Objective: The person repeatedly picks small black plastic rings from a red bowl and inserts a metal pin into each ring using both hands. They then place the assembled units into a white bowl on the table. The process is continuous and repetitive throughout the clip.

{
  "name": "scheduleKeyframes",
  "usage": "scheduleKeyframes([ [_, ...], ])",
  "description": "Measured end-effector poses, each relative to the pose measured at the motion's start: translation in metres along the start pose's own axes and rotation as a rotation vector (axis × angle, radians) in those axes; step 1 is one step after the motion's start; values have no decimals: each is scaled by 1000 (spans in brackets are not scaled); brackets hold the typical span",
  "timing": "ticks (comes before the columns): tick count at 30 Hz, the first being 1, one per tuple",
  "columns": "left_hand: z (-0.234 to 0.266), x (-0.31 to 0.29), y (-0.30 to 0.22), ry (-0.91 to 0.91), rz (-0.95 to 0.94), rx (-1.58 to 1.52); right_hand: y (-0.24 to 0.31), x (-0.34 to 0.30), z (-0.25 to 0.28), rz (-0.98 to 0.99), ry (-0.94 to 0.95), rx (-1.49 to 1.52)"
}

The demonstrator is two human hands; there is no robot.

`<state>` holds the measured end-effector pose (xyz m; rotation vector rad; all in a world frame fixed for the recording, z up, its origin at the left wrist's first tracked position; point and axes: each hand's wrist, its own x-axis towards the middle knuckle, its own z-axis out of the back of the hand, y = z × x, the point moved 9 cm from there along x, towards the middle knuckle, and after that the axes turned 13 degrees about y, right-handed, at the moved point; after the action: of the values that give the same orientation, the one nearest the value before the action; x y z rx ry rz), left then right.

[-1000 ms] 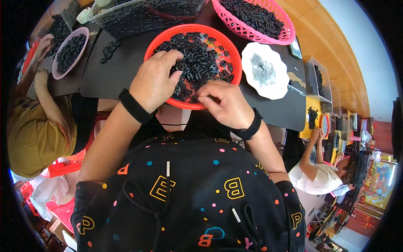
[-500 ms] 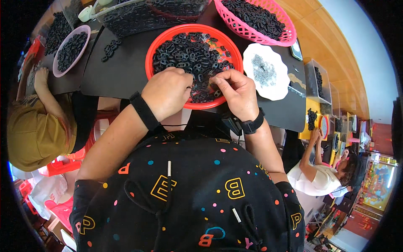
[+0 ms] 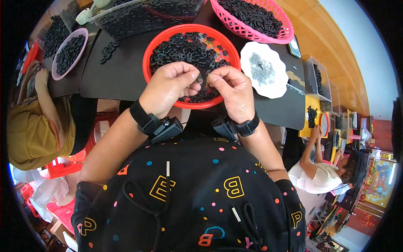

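Two hands work over the near half of the red basin (image 3: 184, 28), which serves as the reference for all positions below. The left hand (image 3: 170, 86) has thumb and forefinger pinched, apparently on a small black piece (image 3: 199, 78) at their tips, above the basin. The right hand (image 3: 237, 92) faces it, thumb and forefinger brought together just beside that piece; whether anything sits between them is too small to tell.

Progress, judged from the present layout: one piece appears to be in handling, and its completion cannot be confirmed. Much remains loose. A thick heap of black parts (image 3: 176, 50) covers most of the basin floor, with bare patches toward its right side. Right of the basin, the white plate (image 3: 279, 84) carries an ample scatter of small silver pieces (image 3: 262, 69).

Left of the basin, a small cluster of black parts (image 3: 109, 51) lies on the dark tabletop (image 3: 121, 67); whether these are finished cannot be determined. Beyond the basin to the right, the pink basket (image 3: 235, 27) is heaped with similar black parts; beyond it to the left, a clear bin (image 3: 145, 23) holds more. Their condition is not verifiable.
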<state>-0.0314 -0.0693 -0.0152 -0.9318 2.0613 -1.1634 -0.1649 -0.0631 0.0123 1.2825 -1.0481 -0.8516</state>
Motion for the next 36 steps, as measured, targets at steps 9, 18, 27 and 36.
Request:
scheduleKeyframes([
  [9, -8, -1, -2, -6, -8, 46, -7, 1, -5, -40, 20, 35],
  [18, -6, -4, -3, -86, -18, 101, -5, -1, -7, -37, -12, -77],
  [27, -8, -6, 0, -151, -39, 98, -2, -1, -11, 21, -39, -170],
  [36, -3, -6, -2, -146, -59, 131, 2, -1, -7, -5, -26, -214],
])
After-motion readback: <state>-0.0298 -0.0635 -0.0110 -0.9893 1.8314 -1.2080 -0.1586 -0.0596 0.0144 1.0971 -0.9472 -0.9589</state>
